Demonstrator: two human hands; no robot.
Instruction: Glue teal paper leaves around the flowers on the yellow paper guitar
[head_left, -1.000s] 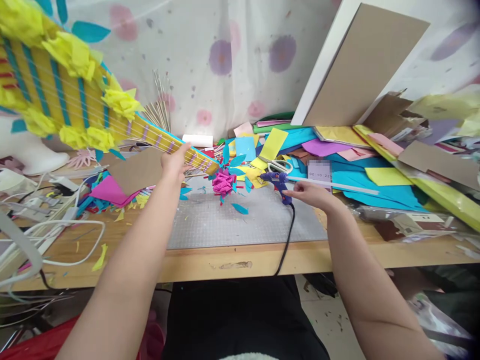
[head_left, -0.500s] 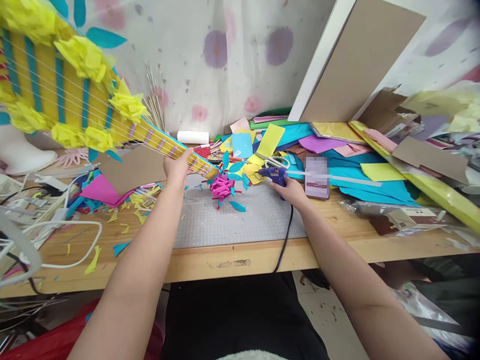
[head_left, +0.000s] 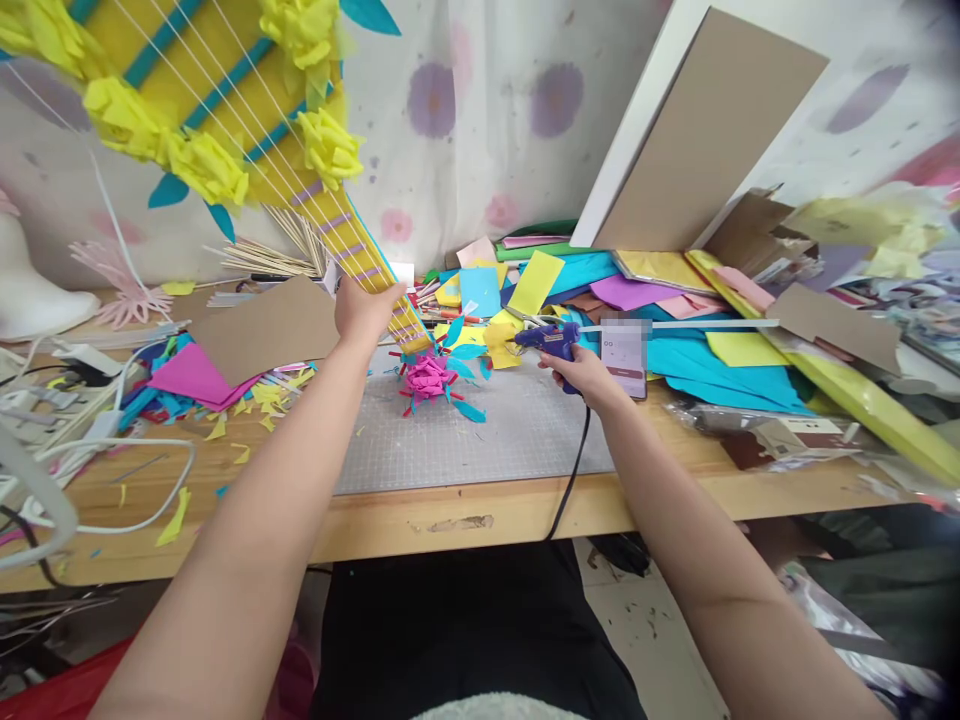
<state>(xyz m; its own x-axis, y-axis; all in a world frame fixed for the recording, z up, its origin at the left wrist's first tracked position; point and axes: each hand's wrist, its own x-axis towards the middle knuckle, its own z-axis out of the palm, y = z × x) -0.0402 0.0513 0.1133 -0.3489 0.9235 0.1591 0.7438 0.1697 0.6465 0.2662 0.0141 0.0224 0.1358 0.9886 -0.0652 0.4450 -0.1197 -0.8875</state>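
Observation:
My left hand [head_left: 365, 310] is closed round the neck of a yellow paper-craft guitar [head_left: 337, 215], near its head end. The guitar is tilted, its body up at the upper left, with yellow paper flowers [head_left: 210, 165], blue stripes and white strings. At the lower end of the neck sits a magenta paper flower [head_left: 427, 377] with blue leaves and red sticks, just over the grey cutting mat [head_left: 465, 440]. In my right hand [head_left: 581, 370] is a blue hot glue gun [head_left: 547, 340], its nozzle pointing left. A long white glue stick [head_left: 697, 324] protrudes from its back.
Behind the mat lie coloured paper sheets [head_left: 540, 280] and a phone [head_left: 624, 360]. Brown cardboard [head_left: 262, 325], paper scraps and white cables [head_left: 187, 480] cover the left of the table. A large board [head_left: 712, 130] leans at the back right. The glue gun's black cord [head_left: 574, 480] hangs over the front edge.
The guitar has swung more upright, its body moving right and up, and the magenta flower has shifted slightly left. My right hand still holds the glue gun in nearly the same place.

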